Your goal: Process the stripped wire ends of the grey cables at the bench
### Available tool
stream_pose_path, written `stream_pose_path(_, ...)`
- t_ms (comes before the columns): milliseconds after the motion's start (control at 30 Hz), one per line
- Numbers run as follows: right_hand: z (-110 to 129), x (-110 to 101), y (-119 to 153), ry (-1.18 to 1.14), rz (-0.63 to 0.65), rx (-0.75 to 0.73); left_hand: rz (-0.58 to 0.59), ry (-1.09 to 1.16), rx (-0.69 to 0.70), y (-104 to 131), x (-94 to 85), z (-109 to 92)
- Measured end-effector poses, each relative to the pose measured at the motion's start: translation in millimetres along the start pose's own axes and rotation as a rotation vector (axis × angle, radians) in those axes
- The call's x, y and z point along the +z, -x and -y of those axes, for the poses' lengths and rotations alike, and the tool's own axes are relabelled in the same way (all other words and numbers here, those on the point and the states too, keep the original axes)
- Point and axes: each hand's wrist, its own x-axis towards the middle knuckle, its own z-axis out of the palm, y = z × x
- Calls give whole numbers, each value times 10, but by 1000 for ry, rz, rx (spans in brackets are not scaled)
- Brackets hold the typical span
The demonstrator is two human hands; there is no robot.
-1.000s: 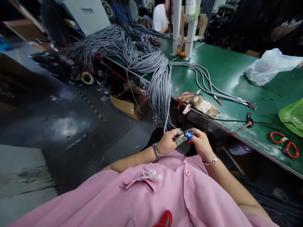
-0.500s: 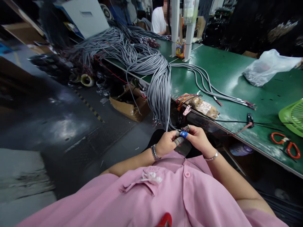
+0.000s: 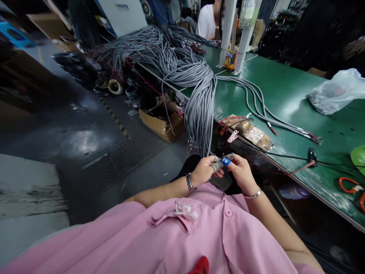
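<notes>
Both hands meet in front of my waist, just below the hanging ends of a bundle of grey cables (image 3: 199, 114). My left hand (image 3: 203, 171) is closed, apparently on the end of one grey cable; grey-and-yellow tape wraps its fingers. My right hand (image 3: 242, 174) pinches at the same spot, with blue tape on the thumb and a wrapped forefinger. Thin dark wire tips barely show between the fingertips, and the fingers hide most of what they hold. The bundle drapes over the edge of the green table (image 3: 288, 87).
Several grey cables (image 3: 256, 95) with stripped ends lie across the table. Near its edge are a taped cardboard piece (image 3: 253, 133), a pink clip (image 3: 232, 136) and orange-handled pliers (image 3: 349, 185). A cardboard box (image 3: 162, 123) stands on the floor. A person in white (image 3: 206, 21) is beyond the table.
The view has shifted, so the table and cables appear further right. My hands stay together at the cable end, with slightly changed finger positions.
</notes>
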Motion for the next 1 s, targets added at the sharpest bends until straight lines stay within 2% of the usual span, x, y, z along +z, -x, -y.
stream_pose_path(233, 72, -84, -109, 56, 42, -30, -5, -83, 54, -104, -37, -44)
stream_pose_path(333, 65, -101, -141, 44, 20, -24, -22, 2, 17, -161, -36, -67)
stream_pose_path(467, 31, -99, -141, 49, -30, -33, -114, 169, -54, -235, -19, -88)
stream_pose_path(567, 12, -86, -109, 51, -29, -74, -173, 236, -17, -271, 0, -101)
stream_pose_path(700, -9, -95, -89, 119, -34, -130, -181, 276, 1, -312, 8, -114)
stream_pose_path(833, 10, -138, -161, 58, -21, -33, -155, 174, -20, -363, -8, -119)
stream_pose_path(1000, 66, -153, -298, -124, 70, 123, -25, 60, -78, -420, -4, -119)
